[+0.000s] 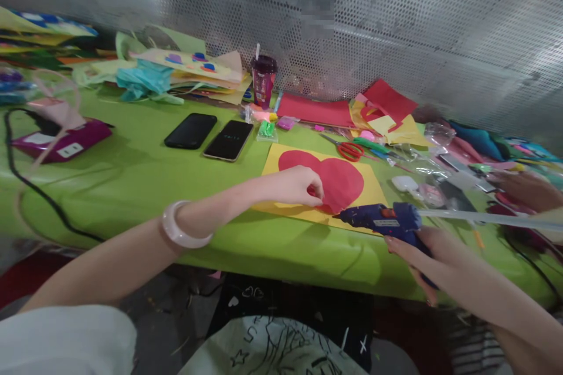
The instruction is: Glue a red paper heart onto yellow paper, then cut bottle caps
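A red paper heart [345,181] lies on a yellow sheet [372,179] at the table's front edge. Over the heart's lower left part is my left hand [303,184], its fingers curled into a pinch near the bottom tip; whatever is between them, if anything, is hidden. To the right, my right hand [433,258] grips the handle of a dark blue glue gun [380,217]. Its nozzle points left, close to the heart's lower tip, and a long clear glue stick [475,217] sticks out of its back.
Two black phones [192,130] [229,140] lie behind my left forearm. Behind the heart are red-handled scissors [350,151], a lidded cup [264,83] and red paper [314,110]. A purple box [65,140] and black cable stand left. Another person's blurred hand [530,192] is far right.
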`<act>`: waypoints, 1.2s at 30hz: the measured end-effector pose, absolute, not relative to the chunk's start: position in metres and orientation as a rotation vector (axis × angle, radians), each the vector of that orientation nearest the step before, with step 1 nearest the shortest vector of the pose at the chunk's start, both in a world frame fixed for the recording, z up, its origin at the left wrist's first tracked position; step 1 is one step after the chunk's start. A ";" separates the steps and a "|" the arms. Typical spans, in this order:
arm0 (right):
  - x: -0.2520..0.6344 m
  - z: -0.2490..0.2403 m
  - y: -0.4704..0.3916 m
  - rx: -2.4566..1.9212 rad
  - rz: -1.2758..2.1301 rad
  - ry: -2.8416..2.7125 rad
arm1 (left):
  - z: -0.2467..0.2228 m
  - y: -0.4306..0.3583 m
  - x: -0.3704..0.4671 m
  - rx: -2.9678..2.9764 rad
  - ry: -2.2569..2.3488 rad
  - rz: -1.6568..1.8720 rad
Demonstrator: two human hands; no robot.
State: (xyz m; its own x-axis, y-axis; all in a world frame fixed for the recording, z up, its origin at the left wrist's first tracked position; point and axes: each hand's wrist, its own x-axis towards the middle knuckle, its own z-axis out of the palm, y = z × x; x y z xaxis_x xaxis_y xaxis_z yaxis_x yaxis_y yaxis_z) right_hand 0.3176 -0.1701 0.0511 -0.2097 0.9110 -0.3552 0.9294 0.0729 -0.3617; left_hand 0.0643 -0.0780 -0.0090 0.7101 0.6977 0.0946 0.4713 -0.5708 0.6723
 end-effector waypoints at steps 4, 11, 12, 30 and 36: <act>0.315 0.057 -0.178 2.022 -0.877 2.256 | -0.013 -0.077 0.064 2.272 0.892 0.478; 0.308 0.054 -0.172 1.986 -0.910 2.310 | -0.015 -0.075 0.064 2.272 0.905 0.466; 0.307 0.053 -0.170 1.980 -0.899 2.314 | -0.015 -0.075 0.064 2.269 0.905 0.467; 0.300 0.062 -0.168 1.887 -0.795 2.269 | -0.012 -0.079 0.064 2.279 0.897 0.475; 0.293 0.071 -0.164 1.888 -0.710 2.256 | -0.012 -0.080 0.064 2.268 0.905 0.467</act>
State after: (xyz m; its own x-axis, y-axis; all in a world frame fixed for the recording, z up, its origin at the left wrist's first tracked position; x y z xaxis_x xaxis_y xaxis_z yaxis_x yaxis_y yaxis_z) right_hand 0.2934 -0.1638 0.0710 -0.2176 0.9000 -0.3777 0.9542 0.1147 -0.2765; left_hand 0.0642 -0.0799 -0.0120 0.6990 0.7100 0.0855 0.4812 -0.5554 0.6782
